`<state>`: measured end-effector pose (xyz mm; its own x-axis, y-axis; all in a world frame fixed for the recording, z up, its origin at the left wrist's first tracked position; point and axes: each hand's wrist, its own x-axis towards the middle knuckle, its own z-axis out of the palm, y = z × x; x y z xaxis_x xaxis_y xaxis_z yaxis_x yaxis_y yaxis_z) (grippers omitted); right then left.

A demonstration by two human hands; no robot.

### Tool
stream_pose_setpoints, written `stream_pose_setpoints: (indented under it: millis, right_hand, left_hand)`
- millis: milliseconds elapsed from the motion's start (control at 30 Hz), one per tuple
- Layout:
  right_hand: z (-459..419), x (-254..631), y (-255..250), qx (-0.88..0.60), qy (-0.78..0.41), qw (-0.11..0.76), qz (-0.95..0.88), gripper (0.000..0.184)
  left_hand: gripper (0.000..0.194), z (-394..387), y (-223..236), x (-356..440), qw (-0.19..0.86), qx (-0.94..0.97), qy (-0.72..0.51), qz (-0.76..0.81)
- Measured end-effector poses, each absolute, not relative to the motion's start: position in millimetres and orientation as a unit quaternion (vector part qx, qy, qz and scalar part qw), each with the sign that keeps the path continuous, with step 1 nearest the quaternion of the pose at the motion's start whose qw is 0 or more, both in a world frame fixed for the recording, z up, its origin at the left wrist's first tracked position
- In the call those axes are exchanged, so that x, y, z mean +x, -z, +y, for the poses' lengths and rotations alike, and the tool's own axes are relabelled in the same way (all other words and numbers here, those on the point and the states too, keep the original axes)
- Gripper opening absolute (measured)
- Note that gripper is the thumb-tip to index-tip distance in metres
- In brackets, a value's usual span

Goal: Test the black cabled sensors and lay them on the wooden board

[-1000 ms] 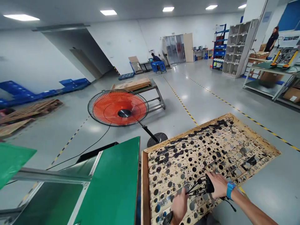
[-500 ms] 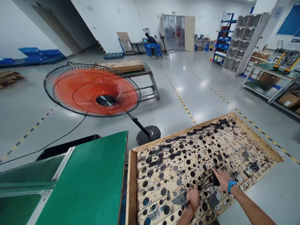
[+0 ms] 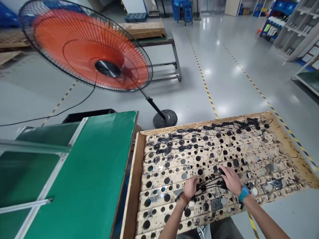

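Note:
Several black cables [image 3: 210, 182] stretch between my two hands, low over a wooden board full of round holes [image 3: 174, 199]. My left hand [image 3: 191, 186], with a brown strap at the wrist, is closed around one end of them. My right hand [image 3: 231, 180], wearing a blue wristband, grips the other end, where dark parts show under the fingers; their exact shape is hidden. Coiled black cables with small round black heads [image 3: 181, 142] lie in a row along the board's far edge, and a couple more coils [image 3: 163, 151] lie nearer on the left.
A wooden rim [image 3: 136, 186] borders the board. Left of it stands a green-topped table [image 3: 99, 172] with metal bars. Beyond is a floor fan [image 3: 108, 68] with orange blades on a round black base [image 3: 164, 119]. A wheeled table [image 3: 171, 41] carries wooden boards further back.
The view has tilted down, so the room's far end has left the frame. Both hands still hold the cables, which are now pulled straighter between them.

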<state>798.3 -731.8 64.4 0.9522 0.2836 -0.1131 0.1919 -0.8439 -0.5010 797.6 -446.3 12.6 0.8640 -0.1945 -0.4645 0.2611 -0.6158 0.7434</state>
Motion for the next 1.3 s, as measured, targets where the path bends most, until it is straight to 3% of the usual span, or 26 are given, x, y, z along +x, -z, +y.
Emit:
stream_pose_setpoints:
  millis: [167,400,600,800,1033,1200,1300]
  right_hand:
    - [-687,824,-88,-0.919,-0.059,0.347,-0.177,0.052]
    - [-648,850,-115,-0.885,-0.065,0.425,-0.18,0.051]
    - [-641,857,-125,-0.87,-0.065,0.45,-0.19,0.05]
    - [-635,860,-125,-0.872,-0.06,0.452,-0.181,0.05]
    - [-623,874,-130,-0.857,-0.096,0.471,-0.188,0.051]
    - [-607,897,-136,-0.854,-0.116,0.457,-0.221,0.052]
    - [-597,915,-138,-0.868,-0.12,0.424,-0.229,0.056]
  left_hand:
    - [0.04,-422,-1,800,0.501,0.837,0.183,0.123]
    - [0.036,-424,5,772,0.559,0.805,0.185,0.075]
    - [0.06,-452,4,788,0.567,0.816,0.117,0.004]
    - [0.075,-476,3,825,0.528,0.842,0.044,0.099]
    - [0.067,-483,1,841,0.545,0.827,0.006,0.139]
    - [0.036,-482,8,833,0.618,0.782,0.043,0.076]
    - [0.033,-480,15,824,0.692,0.712,0.047,0.111]
